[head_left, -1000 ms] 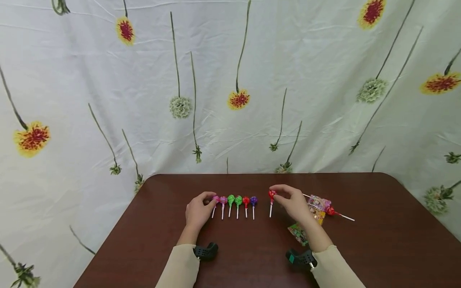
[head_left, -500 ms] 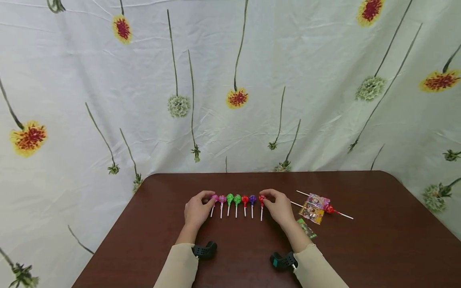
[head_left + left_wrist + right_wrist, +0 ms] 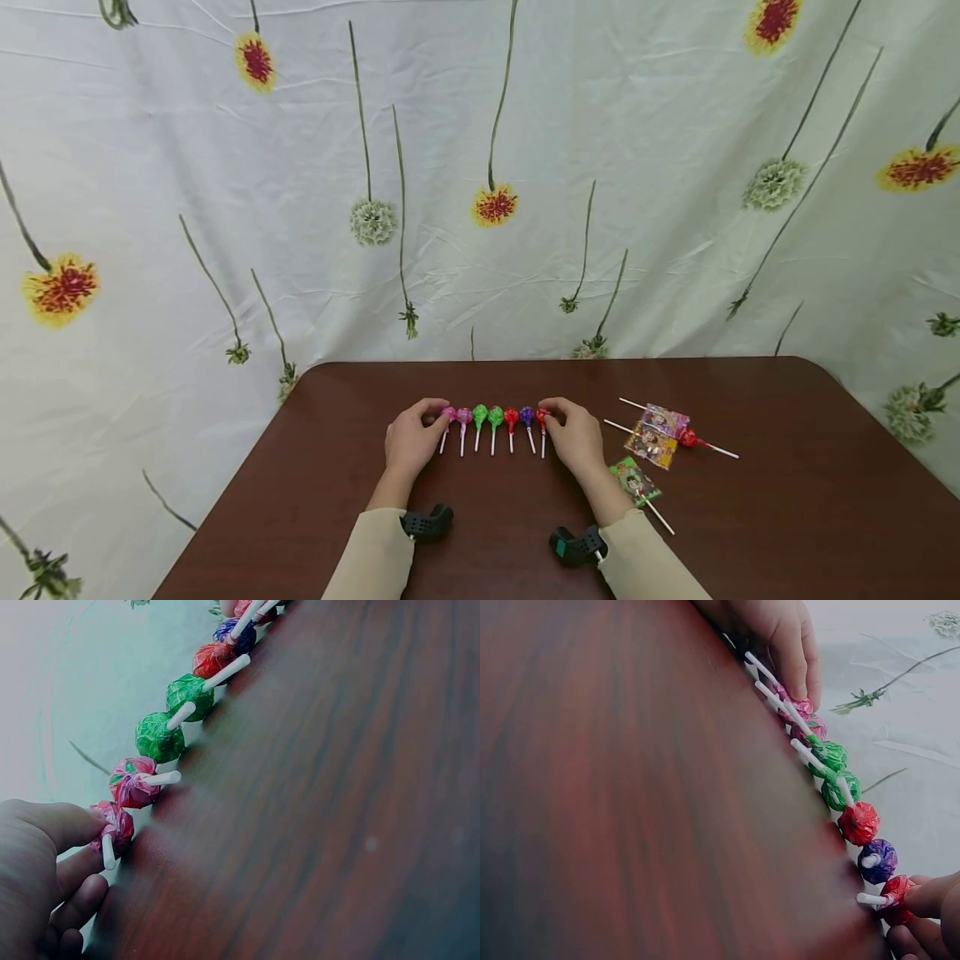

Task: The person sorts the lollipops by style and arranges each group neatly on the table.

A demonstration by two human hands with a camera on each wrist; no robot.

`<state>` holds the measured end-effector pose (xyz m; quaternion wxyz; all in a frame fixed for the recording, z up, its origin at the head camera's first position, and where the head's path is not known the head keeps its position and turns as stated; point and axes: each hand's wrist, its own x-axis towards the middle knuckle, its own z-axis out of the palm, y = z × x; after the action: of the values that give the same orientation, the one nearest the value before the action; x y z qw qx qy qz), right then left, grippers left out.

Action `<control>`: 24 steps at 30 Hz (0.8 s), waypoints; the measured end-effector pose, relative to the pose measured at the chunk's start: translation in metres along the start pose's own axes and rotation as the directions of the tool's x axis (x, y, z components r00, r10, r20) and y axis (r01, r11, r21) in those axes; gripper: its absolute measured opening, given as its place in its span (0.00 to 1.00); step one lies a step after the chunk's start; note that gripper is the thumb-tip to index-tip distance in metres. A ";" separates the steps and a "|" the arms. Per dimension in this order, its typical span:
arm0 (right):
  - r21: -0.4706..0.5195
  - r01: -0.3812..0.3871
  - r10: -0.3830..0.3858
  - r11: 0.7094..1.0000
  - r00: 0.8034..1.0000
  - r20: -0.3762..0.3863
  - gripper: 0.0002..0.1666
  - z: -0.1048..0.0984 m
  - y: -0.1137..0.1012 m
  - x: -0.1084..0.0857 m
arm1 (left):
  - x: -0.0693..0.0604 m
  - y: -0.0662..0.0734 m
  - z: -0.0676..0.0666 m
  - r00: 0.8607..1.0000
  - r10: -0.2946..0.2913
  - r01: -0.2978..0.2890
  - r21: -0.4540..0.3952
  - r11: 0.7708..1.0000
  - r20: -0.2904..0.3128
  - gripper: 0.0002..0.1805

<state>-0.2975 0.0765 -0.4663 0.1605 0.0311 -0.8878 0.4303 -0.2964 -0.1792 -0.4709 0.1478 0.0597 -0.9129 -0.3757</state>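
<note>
Several lollipops lie in a row on the brown table, sticks toward me. At the row's left end my left hand [image 3: 410, 436] pinches a pink lollipop [image 3: 118, 829] by its head. My right hand [image 3: 576, 436] pinches a red lollipop [image 3: 897, 898] at the right end, right beside the purple lollipop [image 3: 527, 414]. Between the hands are another pink lollipop [image 3: 135, 782], two green lollipops [image 3: 160, 737] and a second red lollipop [image 3: 859, 823]. The purple one's stick slants to the right at its lower end.
To the right lie flat-wrapped lollipops: a purple one [image 3: 666, 419], a yellow one [image 3: 651, 444] and a green one [image 3: 633, 479]. Another round red lollipop [image 3: 688, 437] touches the pile. A white flowered cloth [image 3: 480, 283] hangs behind the table's [image 3: 787, 517] far edge.
My right hand has moved left with the red lollipop, bringing it up to the purple one, whose stick now slants. The flat green lollipop is uncovered. My left hand has stayed in place.
</note>
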 end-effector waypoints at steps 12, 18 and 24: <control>-0.015 -0.033 0.033 0.999 0.999 -0.017 0.11 0.002 0.003 0.000 | 0.000 0.000 0.000 1.000 0.010 -0.010 0.014 1.000 -0.001 0.12; -0.032 -0.019 0.018 0.999 1.000 -0.009 0.12 0.002 0.003 0.000 | 0.001 0.000 0.000 1.000 0.004 -0.004 0.007 1.000 0.000 0.13; -0.020 -0.005 0.005 1.000 1.000 -0.002 0.13 0.002 0.002 -0.002 | 0.001 -0.001 -0.001 1.000 0.004 -0.004 0.004 1.000 0.004 0.13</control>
<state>-0.2966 0.0760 -0.4694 0.1606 0.0270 -0.8920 0.4217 -0.2969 -0.1805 -0.4704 0.1466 0.0573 -0.9142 -0.3735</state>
